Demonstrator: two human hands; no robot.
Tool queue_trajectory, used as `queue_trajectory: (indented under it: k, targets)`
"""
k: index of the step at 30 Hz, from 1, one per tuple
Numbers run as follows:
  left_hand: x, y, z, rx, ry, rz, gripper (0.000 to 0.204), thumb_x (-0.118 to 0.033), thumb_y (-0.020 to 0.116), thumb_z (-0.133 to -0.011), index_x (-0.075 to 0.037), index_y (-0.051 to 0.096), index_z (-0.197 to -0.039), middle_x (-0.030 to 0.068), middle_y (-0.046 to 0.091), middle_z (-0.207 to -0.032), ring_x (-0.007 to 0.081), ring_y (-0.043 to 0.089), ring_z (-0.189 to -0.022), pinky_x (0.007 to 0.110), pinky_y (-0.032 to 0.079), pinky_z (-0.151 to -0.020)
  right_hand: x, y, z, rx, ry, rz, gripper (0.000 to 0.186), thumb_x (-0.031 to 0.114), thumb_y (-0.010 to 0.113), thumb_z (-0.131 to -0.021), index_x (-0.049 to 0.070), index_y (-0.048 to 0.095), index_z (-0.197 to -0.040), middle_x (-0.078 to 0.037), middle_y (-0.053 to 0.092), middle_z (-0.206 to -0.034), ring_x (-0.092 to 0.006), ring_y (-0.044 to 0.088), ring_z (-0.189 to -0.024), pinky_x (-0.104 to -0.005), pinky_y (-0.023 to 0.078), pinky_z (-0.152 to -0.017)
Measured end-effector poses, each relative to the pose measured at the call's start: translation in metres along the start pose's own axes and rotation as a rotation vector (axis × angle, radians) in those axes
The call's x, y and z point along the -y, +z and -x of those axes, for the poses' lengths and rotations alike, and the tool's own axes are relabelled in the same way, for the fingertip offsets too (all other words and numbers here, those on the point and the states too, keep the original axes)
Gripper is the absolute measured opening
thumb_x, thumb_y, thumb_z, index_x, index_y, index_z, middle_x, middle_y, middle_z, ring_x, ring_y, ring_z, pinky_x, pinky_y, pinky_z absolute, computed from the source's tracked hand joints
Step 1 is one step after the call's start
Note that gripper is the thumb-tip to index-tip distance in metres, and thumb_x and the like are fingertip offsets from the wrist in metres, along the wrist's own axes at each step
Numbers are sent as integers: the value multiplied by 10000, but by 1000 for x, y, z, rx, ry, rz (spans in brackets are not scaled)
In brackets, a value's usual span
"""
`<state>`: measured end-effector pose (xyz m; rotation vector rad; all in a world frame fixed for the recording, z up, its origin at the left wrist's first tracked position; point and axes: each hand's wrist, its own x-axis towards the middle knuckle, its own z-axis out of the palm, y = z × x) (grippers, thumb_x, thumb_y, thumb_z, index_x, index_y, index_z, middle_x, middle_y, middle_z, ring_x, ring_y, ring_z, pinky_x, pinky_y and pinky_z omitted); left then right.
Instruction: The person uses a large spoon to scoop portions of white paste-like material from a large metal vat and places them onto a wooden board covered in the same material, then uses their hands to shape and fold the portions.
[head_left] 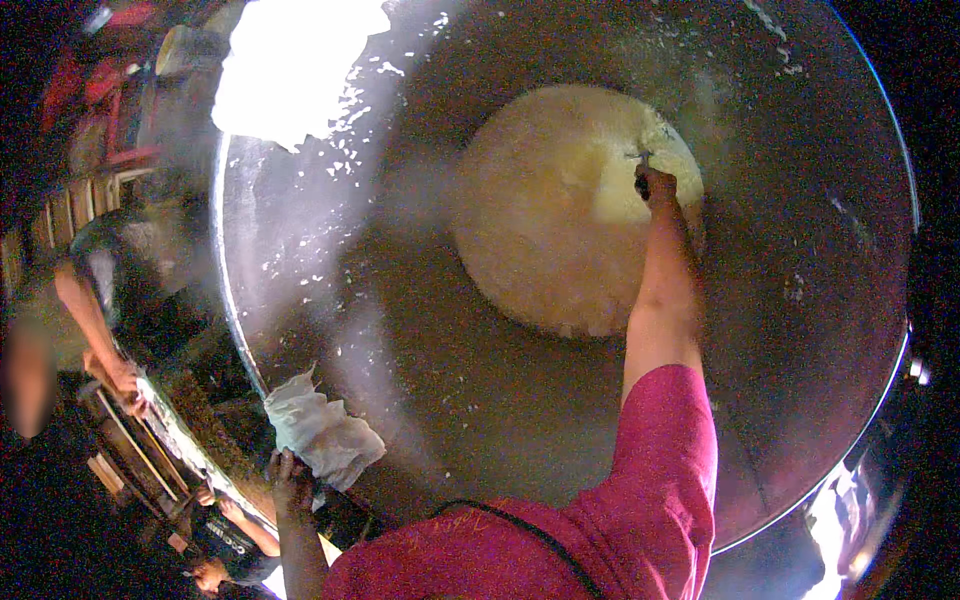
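Note:
Over a large round metal vat (400, 300) I lean, with a pale, yellowish layer (540, 220) lying in its bottom. My right hand (658, 186) reaches deep inside, closed around a small tool with a dark handle (642, 184). The tool's thin dark end sits just above or on the layer; its exact kind is too small to make out. At the near left rim, my left hand (288, 482) is closed on the lower edge of a crumpled white cloth (322, 430), which drapes over the rim into the vat.
White flecks cling to the vat's inner wall, and haze hangs inside. Bright glare covers the upper left wall. Beyond the left rim, other people's hands (125, 388) are near a long pale edge (200, 455). Wooden slats (80, 205) and red items (105, 85) stand farther off.

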<state>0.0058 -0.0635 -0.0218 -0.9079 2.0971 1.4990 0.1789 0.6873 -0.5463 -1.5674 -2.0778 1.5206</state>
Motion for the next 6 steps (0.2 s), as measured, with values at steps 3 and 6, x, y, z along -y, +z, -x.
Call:
queue_trajectory:
  k: [3,6]
  targets:
    - [12,-5,34,-99,102,-84,285,-175,620,-798,-91,469,-1024,10,506,-774,133,470,-612,252,402,-521,61,72,40,112,294,-321,102,61,606,-687,21,548,-613,-50,482,-504,-163,453,-375,-290,347,-355]
    - [-6,19,44,-82,23,-121,324,-191,625,-793,-82,461,-1050,18,518,-803,140,478,-632,257,410,-532,71,62,58,351,314,-866,339,171,689,-692,7,528,-941,-77,532,-572,-178,487,-400,-301,371,-362]
